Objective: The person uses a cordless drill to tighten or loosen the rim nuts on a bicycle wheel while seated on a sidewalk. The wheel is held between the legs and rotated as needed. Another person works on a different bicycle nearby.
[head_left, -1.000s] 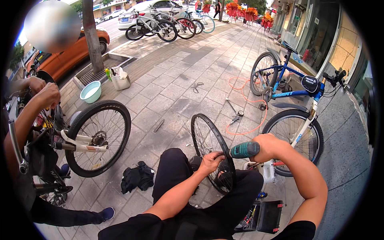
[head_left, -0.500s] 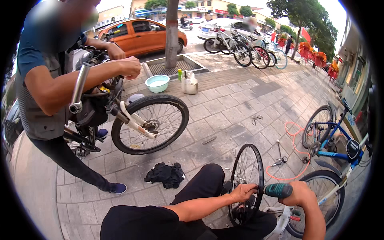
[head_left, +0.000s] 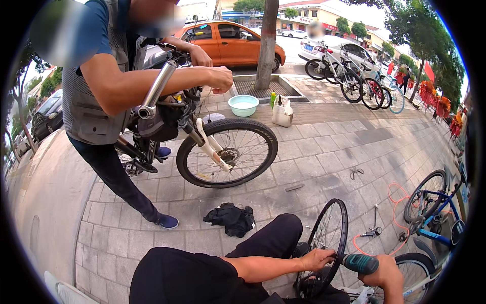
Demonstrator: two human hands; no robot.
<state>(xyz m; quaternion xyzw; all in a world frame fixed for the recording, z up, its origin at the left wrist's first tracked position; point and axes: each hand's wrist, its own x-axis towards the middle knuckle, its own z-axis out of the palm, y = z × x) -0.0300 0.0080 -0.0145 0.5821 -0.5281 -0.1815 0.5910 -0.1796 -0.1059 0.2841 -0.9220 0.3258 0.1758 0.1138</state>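
Wheel (head_left: 345, 228) between left fingers (head_left: 326, 254) and green drill (head_left: 362, 262)

A thin, black, bare-rimmed bicycle wheel (head_left: 345, 228) with fine spokes stands on edge, tilted slightly. A teal-and-black power drill (head_left: 362, 263) points at its rim from the right, roughly level (whether the tip touches is unclear).

Your head-worn fisheye camera looks down and outward over your raised knee (head_left: 278, 234); your left hand (head_left: 318, 259) and right hand (head_left: 383, 272) sit near, at right, while the paved sidewalk (head_left: 324, 152) runs beyond toward the orange car (head_left: 230, 45) on the far side.
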